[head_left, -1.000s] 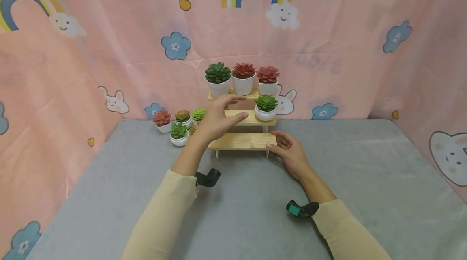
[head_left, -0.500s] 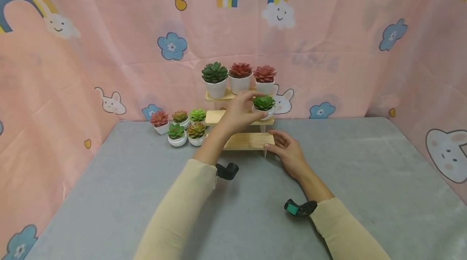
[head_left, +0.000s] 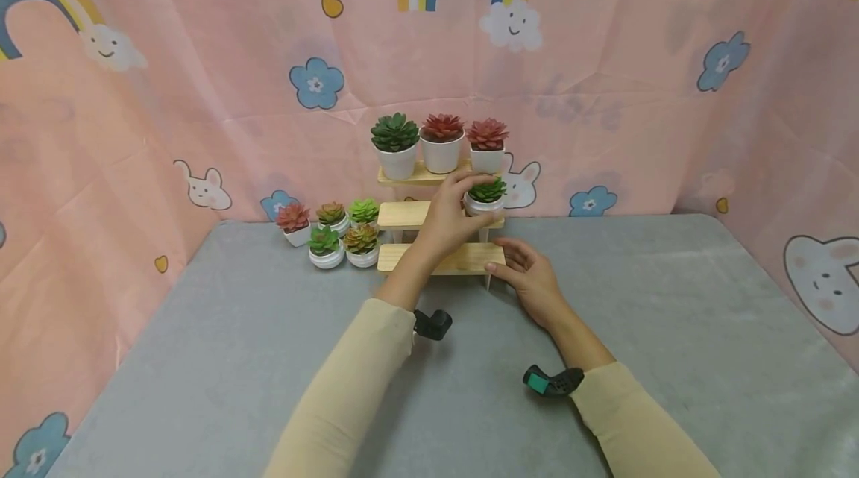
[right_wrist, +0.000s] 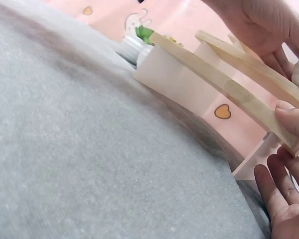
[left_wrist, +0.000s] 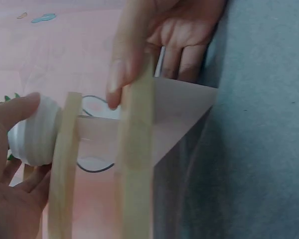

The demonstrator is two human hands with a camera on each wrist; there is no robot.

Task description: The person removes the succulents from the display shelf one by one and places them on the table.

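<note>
A three-tier wooden stand (head_left: 401, 215) with pale legs stands at the back of the table. At the right end of its middle tier sits a green succulent (head_left: 487, 190) in a ribbed white round pot. My left hand (head_left: 446, 218) holds this pot; in the left wrist view its thumb lies against the white pot (left_wrist: 36, 133), with fingers behind. My right hand (head_left: 535, 282) pinches the right end of the bottom tier (right_wrist: 234, 89), thumb on top and fingers below. Along the top tier stand a dark green succulent (head_left: 395, 146) and two red ones (head_left: 442, 144) in white pots.
To the left of the stand, several small potted succulents (head_left: 325, 247) cluster on the grey cloth-covered table (head_left: 221, 359). A pink printed curtain (head_left: 255, 90) hangs behind and at both sides.
My left hand has moved right along the middle tier and now holds the green succulent's pot. The view has shifted slightly. My right hand has stayed at the bottom tier's end.
</note>
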